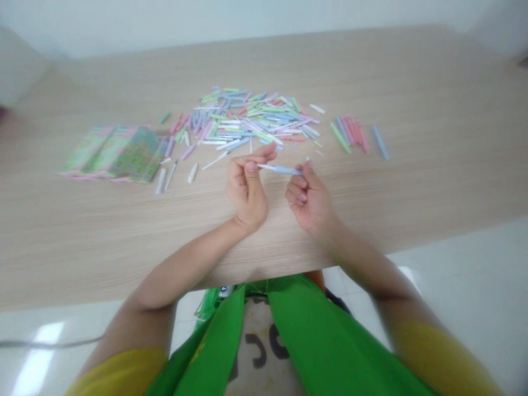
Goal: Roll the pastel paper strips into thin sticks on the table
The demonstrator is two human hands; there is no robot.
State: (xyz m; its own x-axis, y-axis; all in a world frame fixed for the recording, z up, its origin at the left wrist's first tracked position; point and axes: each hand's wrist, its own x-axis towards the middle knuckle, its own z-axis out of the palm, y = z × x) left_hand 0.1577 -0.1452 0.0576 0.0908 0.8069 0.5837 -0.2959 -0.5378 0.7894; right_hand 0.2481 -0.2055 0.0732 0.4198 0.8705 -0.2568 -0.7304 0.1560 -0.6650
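Observation:
A light blue pen-like stick [284,170] with a white tip spans the gap between my two hands above the table. My right hand [310,198] is closed on its blue end. The white tip meets my left hand [248,190], whose thumb and fingers pinch it. Just beyond my hands lies a loose pile of pastel sticks and caps [256,118] in blue, green, pink, purple and white. To the right of the pile, several red, blue and green pieces [350,132] lie side by side, with one blue piece [380,143] apart from them.
Green and pink patterned packets [111,154] overlap on the left of the wooden table [124,236]. Near them are a grey-white piece [160,180], a slim pen [170,175] and a white cap [192,172]. The table's front edge runs below my forearms.

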